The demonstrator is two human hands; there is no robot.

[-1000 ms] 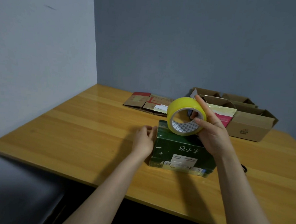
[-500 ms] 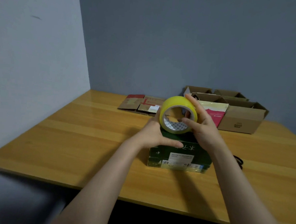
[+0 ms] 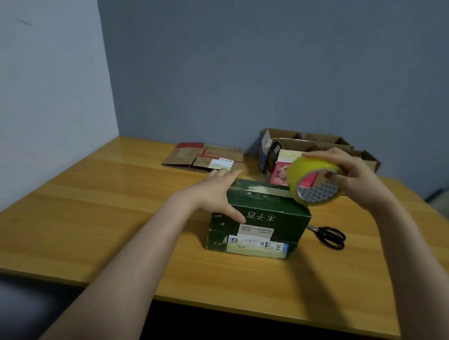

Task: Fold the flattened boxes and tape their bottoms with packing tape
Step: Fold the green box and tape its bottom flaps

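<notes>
Green cardboard box (image 3: 262, 218), yellow tape ring (image 3: 315, 183)

left hand (image 3: 215, 192) flat, right hand (image 3: 356, 176) apparently gripping

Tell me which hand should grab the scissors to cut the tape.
Right, by my judgement. The scissors lie on the table beside the green box, under the right hand holding the tape roll. The left hand presses the box.

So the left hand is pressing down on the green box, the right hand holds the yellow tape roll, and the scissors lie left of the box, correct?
Not quite: in the head view the scissors lie right of the green box, not left. The left hand and the right hand with the yellow tape roll are as stated.
</notes>
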